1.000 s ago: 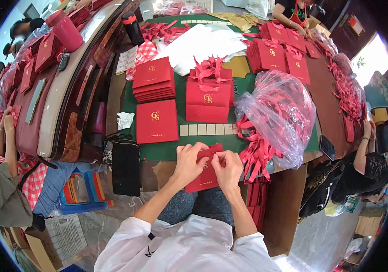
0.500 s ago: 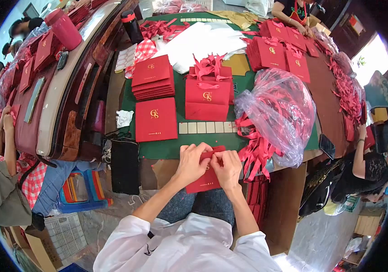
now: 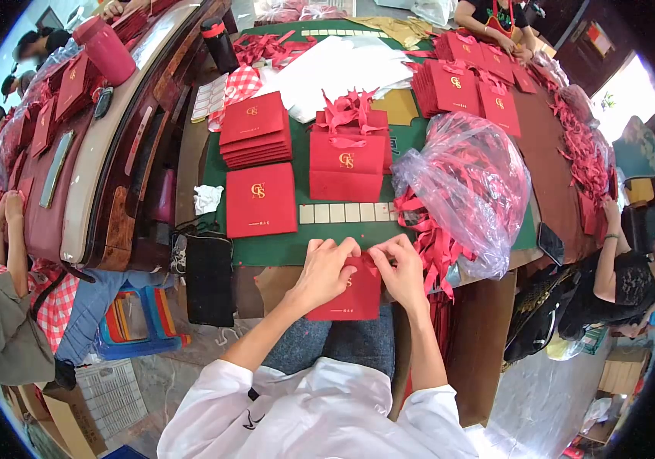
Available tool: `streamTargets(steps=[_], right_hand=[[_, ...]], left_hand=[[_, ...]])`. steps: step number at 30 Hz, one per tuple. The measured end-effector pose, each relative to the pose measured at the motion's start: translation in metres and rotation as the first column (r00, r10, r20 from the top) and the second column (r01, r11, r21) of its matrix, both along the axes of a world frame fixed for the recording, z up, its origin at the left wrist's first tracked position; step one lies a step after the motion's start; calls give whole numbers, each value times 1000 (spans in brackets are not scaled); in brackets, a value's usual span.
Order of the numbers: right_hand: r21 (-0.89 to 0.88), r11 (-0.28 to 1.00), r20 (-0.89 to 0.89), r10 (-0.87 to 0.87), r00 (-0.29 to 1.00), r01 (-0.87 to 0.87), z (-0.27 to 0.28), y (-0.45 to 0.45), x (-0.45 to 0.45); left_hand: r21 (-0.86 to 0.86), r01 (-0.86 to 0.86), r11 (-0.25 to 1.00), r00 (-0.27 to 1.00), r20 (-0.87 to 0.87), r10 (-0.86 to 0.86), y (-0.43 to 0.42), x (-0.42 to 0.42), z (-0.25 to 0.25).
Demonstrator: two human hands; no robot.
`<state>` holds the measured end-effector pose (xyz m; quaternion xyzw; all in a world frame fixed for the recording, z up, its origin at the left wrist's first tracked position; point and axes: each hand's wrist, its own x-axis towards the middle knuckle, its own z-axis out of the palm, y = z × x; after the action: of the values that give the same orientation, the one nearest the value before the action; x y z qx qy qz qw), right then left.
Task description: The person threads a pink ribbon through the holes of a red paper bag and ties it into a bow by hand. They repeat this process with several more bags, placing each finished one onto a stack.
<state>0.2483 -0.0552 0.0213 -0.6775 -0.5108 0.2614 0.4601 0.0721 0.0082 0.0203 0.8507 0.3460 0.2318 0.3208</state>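
Note:
A red paper gift bag (image 3: 354, 300) with a gold logo lies flat above my lap at the table's near edge. My left hand (image 3: 326, 271) is closed on its upper left part, thumb in front, covering some of the logo. At the top right corner, my right hand (image 3: 400, 269) pinches a short bit of red ribbon (image 3: 372, 262), mostly hidden by the fingers. Beyond my hands stand a bag with ribbon handles (image 3: 348, 172) and a pile of flat red bags (image 3: 255, 126). Another flat bag (image 3: 261, 200) lies nearer, left of a row of pale tiles (image 3: 347, 213).
A clear plastic sack of red ribbons (image 3: 473, 191) bulges at the right, ribbons spilling over the edge. Crumpled white tissue (image 3: 207, 200) and a black pouch (image 3: 209, 279) lie left. White sheets (image 3: 335, 76) and a black bottle (image 3: 220, 44) are farther back. Other people work around.
My right hand has moved a little right, away from my left hand, drawing the ribbon. More of the bag's front shows now. My left hand stays on the bag.

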Motion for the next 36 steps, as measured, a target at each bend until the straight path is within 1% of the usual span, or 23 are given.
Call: streamTargets(steps=[2, 3, 5, 7, 8, 9, 12, 14, 16, 18, 20, 21, 22, 24, 25, 27, 28, 30, 31, 32, 34, 35, 36], right_hand=[[-29, 988, 200, 156, 967, -154, -7, 5, 10], [-26, 988, 200, 157, 967, -155, -4, 8, 14], [-304, 875, -17, 391, 920, -377, 5, 16, 24], [-262, 859, -72, 437, 897, -440, -7, 22, 35], [-217, 840, -122, 483, 867, -498, -15, 25, 39], [-172, 851, -315, 430, 846, -496, -16, 28, 39], [-292, 809, -439, 360, 823, -510, -11, 30, 41], [-343, 812, -382, 340, 860, -473, -15, 32, 38], [-404, 830, -419, 205, 884, -384, -11, 31, 29], [-337, 878, -446, 170, 879, -341, -36, 33, 23], [-135, 989, -250, 23, 968, -59, -42, 37, 17], [-233, 972, -283, -86, 955, 19, -43, 42, 19], [-186, 982, -297, -100, 949, 45, -40, 43, 20], [-138, 988, -179, -99, 979, 74, -42, 42, 20], [-141, 987, -178, -104, 979, 79, -40, 37, 23], [-95, 995, 60, 45, 997, -39, -27, 29, 31], [-95, 995, 59, 48, 997, -42, -18, 23, 31], [-158, 976, 83, 167, 982, -152, -1, 5, 30], [-113, 955, 221, 294, 930, -275, 4, -1, 33], [-115, 955, 220, 292, 931, -273, 9, -9, 31], [-104, 963, 396, 271, 878, -250, 23, -24, 24], [25, 983, 452, 152, 879, -183, 28, -29, 18], [24, 983, 453, 153, 878, -184, 28, -33, 14]], left_hand=[[28, 25, 999, 999, -47, -24, -1, 0, 5], [97, 32, 995, 999, -46, -28, -3, 0, 7], [163, 40, 986, 998, -47, -32, -4, -1, 6], [292, 51, 955, 998, -53, -37, -5, -1, 3], [292, 54, 955, 998, -53, -40, -5, 0, 3], [309, 48, 950, 999, -33, -40, -5, 0, 4], [318, 49, 947, 999, -5, -50, -5, 1, 4], [305, 59, 950, 998, 2, -63, -6, 3, 3], [249, 10, 968, 997, 75, -29, -6, 3, 4], [188, 25, 982, 997, 67, -38, -3, 0, -1], [130, 36, 991, 997, 60, -44, -5, 1, -6], [121, 50, 991, 996, 62, -58, -11, 2, -7], [115, 63, 991, 995, 65, -71, -13, 3, -8], [91, 26, 996, 997, 73, -33, -11, 2, -8], [41, 11, 999, 998, 60, -13, -9, 1, -7], [-26, -31, 999, 999, 8, 31, -7, -1, -7], [-26, -34, 999, 999, 8, 34, -5, -2, -8], [-29, -106, 994, 994, -13, 106, 0, -4, -13], [-26, -119, 993, 993, -23, 118, 5, -4, -15], [-28, -116, 993, 993, -23, 116, 8, -4, -16], [-64, -164, 984, 986, -25, 163, 14, -2, -18], [-35, -186, 982, 982, -32, 185, 16, -1, -21], [-35, -187, 982, 982, -31, 186, 18, -1, -24]])
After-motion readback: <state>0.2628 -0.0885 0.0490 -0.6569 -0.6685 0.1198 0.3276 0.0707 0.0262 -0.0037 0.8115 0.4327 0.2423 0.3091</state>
